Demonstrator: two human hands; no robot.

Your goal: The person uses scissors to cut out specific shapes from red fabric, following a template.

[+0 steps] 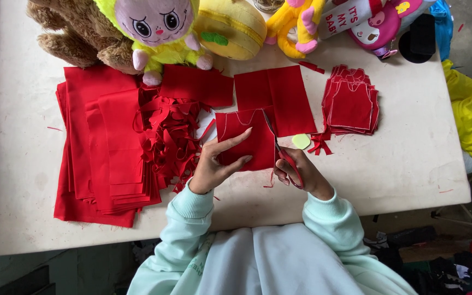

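My left hand (217, 164) grips a red fabric piece (249, 139) marked with a white chalk outline, thumb and fingers pinching its left edge. My right hand (301, 172) holds red-handled scissors (279, 147) whose blades lie along the right edge of that piece. Both sleeves are pale mint. The piece is lifted slightly over the white table (405, 164).
A pile of red scraps (173, 139) and a stack of large red sheets (102, 147) lie left. Red rectangles (274, 93) lie behind; a stack of cut vest-shaped pieces (350, 104) sits right. Plush toys (154, 27) line the far edge. A small yellow-green chalk (301, 141) lies nearby.
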